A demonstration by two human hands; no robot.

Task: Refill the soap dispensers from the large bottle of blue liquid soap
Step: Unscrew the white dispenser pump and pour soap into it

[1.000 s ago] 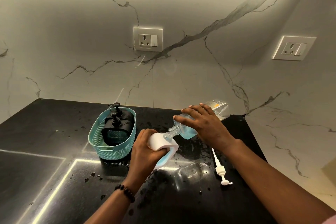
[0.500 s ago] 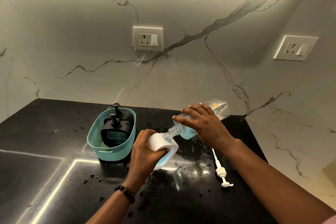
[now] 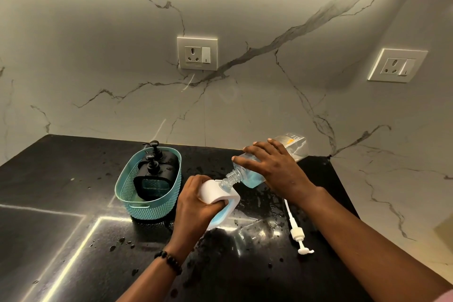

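My right hand (image 3: 277, 169) grips a clear large bottle (image 3: 250, 176) holding blue soap, tipped on its side with its threaded neck pointing down-left. The neck meets the top opening of a white soap dispenser (image 3: 218, 193), which shows blue liquid low in its body. My left hand (image 3: 196, 206) holds this dispenser, tilted, just above the black counter (image 3: 73, 179). Two black pump dispensers (image 3: 153, 171) stand in a teal basket (image 3: 130, 193) to the left. A white pump head (image 3: 297, 234) with its long tube lies on the counter at the right.
The counter is wet with scattered drops and a puddle near the dispenser. A marble wall rises behind, with one socket (image 3: 197, 53) in the middle and another socket (image 3: 397, 65) on the right wall. The counter's right edge runs close to the pump head.
Almost nothing has moved. Both hands keep the bottle's neck at the white dispenser's opening in the same pose.
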